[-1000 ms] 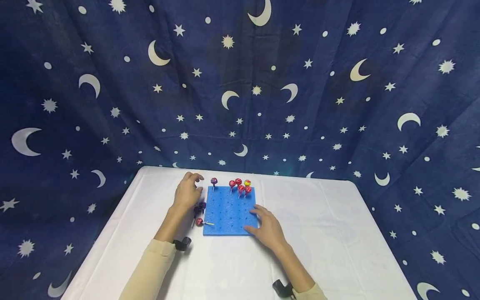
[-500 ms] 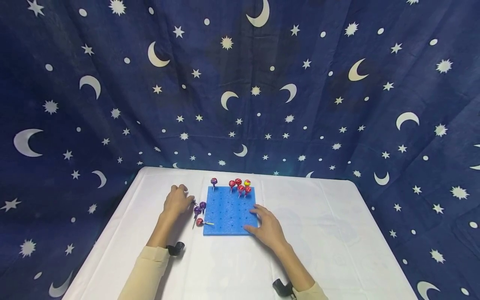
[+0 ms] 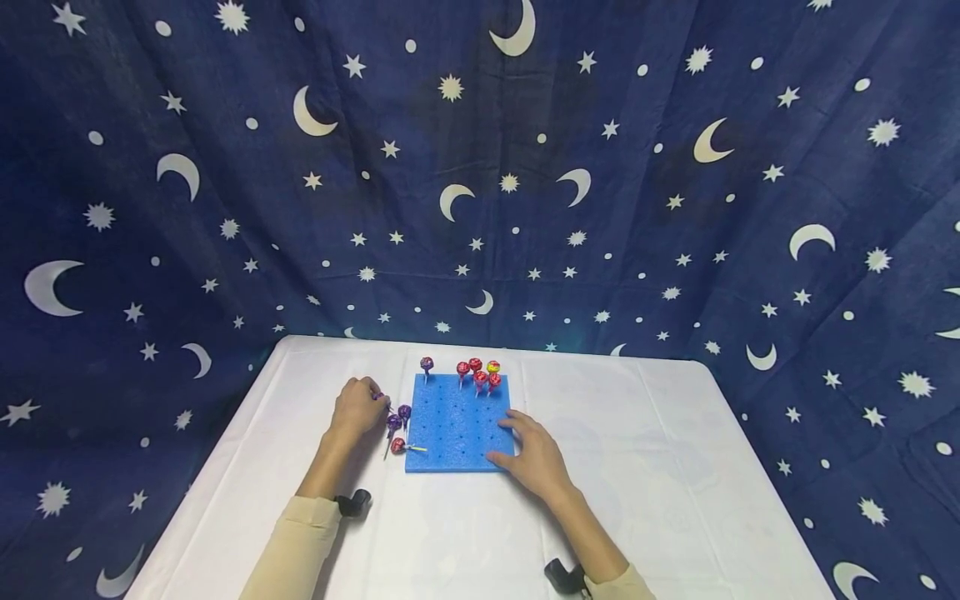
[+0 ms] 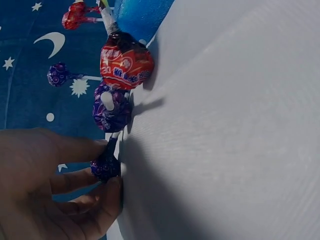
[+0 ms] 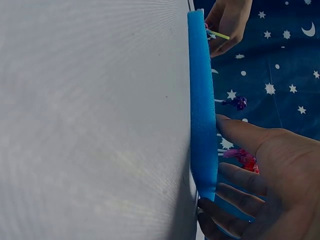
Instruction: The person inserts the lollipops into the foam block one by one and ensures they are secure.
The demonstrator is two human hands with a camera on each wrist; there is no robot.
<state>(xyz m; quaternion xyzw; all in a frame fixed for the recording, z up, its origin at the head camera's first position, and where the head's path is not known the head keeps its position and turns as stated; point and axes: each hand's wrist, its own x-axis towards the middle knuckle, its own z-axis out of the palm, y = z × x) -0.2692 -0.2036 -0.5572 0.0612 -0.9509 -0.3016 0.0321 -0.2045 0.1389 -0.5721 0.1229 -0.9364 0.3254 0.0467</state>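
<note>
At the left of the blue foam board (image 3: 450,425), my left hand (image 3: 358,408) pinches a purple-wrapped lollipop (image 4: 106,165) by its head, thumb on one side and fingers on the other. Close by lie two more purple lollipops (image 3: 393,422) and a red lollipop (image 3: 398,446), whose yellowish stick rests over the board's edge. My right hand (image 3: 534,454) rests on the board's right edge, thumb and fingers spread; in the right wrist view its fingertips touch the foam (image 5: 204,110). One purple lollipop (image 3: 427,363) stands upright at the board's far left corner.
Several red lollipops (image 3: 480,379) and a yellow-and-red one (image 3: 492,367) stand in the board's far right part. Rows of small holes mark the board. A white cloth (image 3: 637,467) covers the table, and a dark blue star-and-moon curtain (image 3: 570,283) hangs behind it.
My left hand has moved back toward me from near the board's far left corner, down to the loose lollipops, and now pinches a purple one. My right hand stays on the board.
</note>
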